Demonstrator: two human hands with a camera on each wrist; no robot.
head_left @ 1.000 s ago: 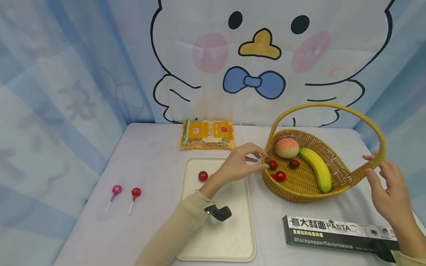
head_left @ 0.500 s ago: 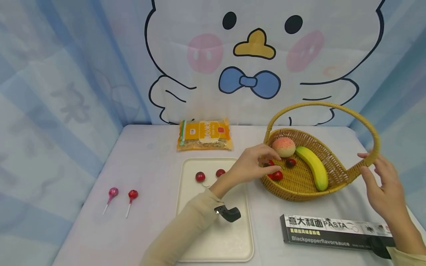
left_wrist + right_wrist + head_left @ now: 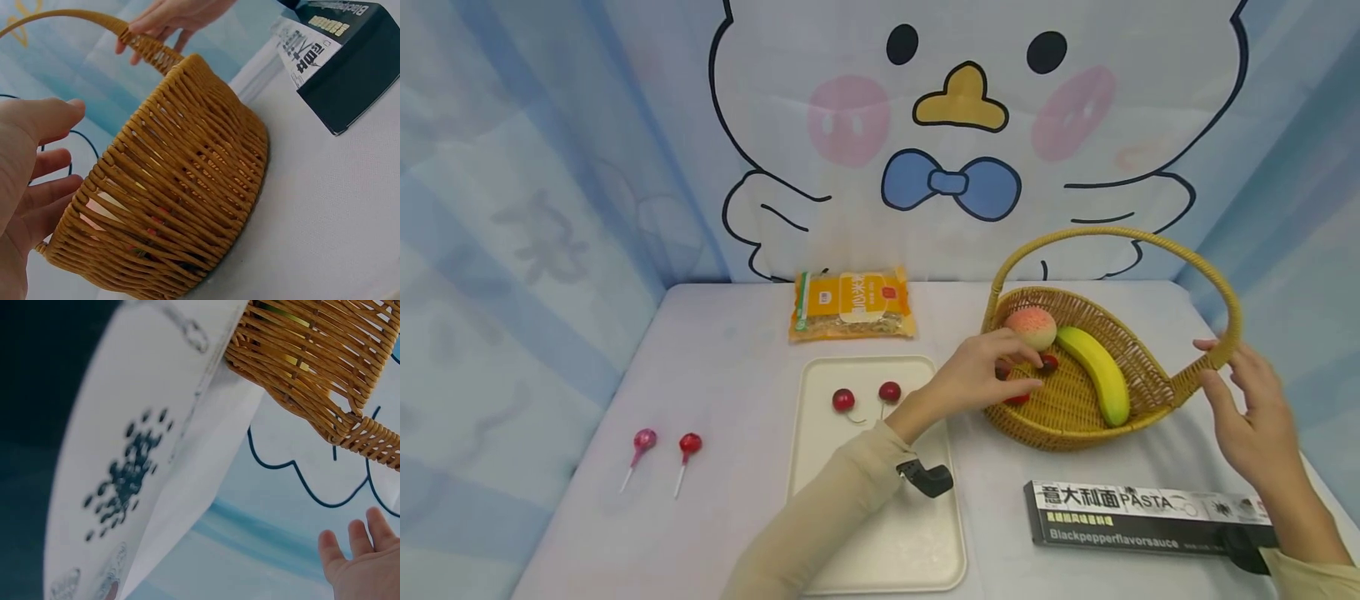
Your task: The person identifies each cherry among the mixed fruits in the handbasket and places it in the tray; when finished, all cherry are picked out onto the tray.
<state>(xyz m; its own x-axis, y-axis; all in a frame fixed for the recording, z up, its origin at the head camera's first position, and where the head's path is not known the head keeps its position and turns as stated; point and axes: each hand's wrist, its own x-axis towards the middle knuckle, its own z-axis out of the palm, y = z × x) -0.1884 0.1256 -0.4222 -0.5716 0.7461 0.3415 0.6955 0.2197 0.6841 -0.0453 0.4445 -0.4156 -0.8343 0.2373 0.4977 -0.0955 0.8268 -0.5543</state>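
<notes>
A wicker basket point(image 3: 1075, 437) with a tall handle holds a banana point(image 3: 1097, 375), a peach point(image 3: 1032, 327) and several cherries point(image 3: 1048, 363). My left hand point(image 3: 981, 375) hovers over the basket's left side, fingers bent and apart above the cherries; the left wrist view shows a gap between thumb and fingers at the rim. At the handle's right base is my right hand point(image 3: 1255, 417), thumb on one side and a finger passing behind, the other fingers loose. Two cherries with stems, one dark red cherry point(image 3: 843, 401) among them, lie on a cream tray point(image 3: 880, 575) left of the basket.
A black-and-white pasta box point(image 3: 1150, 521) lies in front of the basket. An orange food packet point(image 3: 852, 305) is at the back. Two lollipops, one pink lollipop point(image 3: 644, 440) and one red lollipop point(image 3: 690, 443), lie at left. A printed curtain point(image 3: 625, 125) closes off the back.
My left hand has moved rightward, farther over the basket and its cherries. A second cherry on the tray has come into view from behind the left wrist. My right hand stays at the handle.
</notes>
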